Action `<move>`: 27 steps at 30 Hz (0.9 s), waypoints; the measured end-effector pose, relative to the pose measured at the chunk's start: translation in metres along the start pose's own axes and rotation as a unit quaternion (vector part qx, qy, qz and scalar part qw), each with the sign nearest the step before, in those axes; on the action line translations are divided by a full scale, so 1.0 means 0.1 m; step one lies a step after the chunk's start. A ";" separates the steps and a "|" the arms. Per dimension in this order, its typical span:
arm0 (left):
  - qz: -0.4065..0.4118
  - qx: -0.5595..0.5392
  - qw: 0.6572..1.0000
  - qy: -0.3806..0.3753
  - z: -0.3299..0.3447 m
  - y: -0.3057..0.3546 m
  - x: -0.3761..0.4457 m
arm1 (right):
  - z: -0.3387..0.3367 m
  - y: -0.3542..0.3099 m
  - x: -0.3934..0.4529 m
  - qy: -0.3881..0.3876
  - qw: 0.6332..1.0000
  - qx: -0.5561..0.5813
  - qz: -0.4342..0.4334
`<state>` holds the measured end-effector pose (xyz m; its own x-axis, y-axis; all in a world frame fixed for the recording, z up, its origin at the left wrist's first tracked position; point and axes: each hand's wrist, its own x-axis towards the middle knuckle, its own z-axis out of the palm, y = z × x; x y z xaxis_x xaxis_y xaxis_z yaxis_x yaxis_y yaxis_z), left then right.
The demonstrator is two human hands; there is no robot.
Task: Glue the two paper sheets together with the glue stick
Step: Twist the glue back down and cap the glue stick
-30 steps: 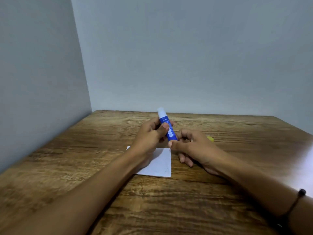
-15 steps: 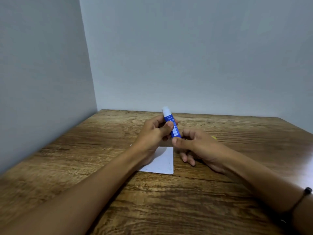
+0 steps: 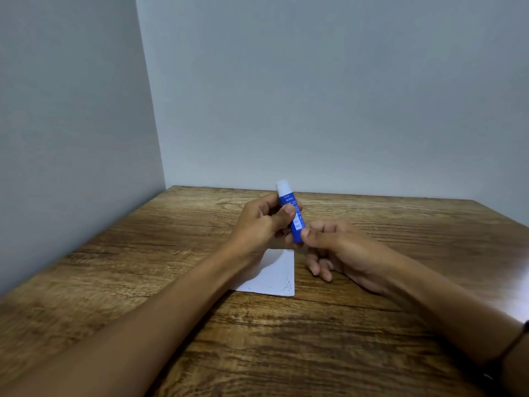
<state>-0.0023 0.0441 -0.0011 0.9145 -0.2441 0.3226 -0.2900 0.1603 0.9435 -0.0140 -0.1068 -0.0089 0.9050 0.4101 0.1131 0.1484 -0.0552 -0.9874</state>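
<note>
A blue glue stick with a white tip stands nearly upright above the table, tip pointing up and away. My left hand grips its upper body, thumb across the front. My right hand pinches its lower end between thumb and fingers. Below the hands a white paper sheet lies flat on the wooden table; my left wrist hides its left part. I cannot tell whether it is one sheet or two stacked.
The table stands in a corner, with a grey wall on the left and another behind. A dark band is on my right wrist.
The camera has turned left, so the scene sits further right. The glue stick stays held by both hands. A small yellow thing behind my right hand is out of sight now.
</note>
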 end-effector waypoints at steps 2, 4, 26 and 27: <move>0.001 0.014 1.000 0.001 0.00 0.00 -0.01 | 0.00 0.03 0.00 0.019 1.000 -0.019 -0.002; 0.007 0.029 1.000 0.007 0.00 0.00 -0.02 | 0.03 0.07 0.01 0.050 0.998 -0.047 -0.008; 0.035 0.044 0.998 -0.004 0.01 0.02 0.02 | 0.00 0.02 0.00 0.028 1.000 0.002 -0.013; 0.035 0.046 0.998 -0.007 0.00 0.02 0.02 | 0.00 0.02 0.00 0.040 0.999 -0.013 -0.014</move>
<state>-0.0008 0.0436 0.0012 0.8873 -0.2478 0.3891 -0.3792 0.0886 0.9211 -0.0138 -0.1065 -0.0114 0.9291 0.3375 0.1511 0.1845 -0.0690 -0.9804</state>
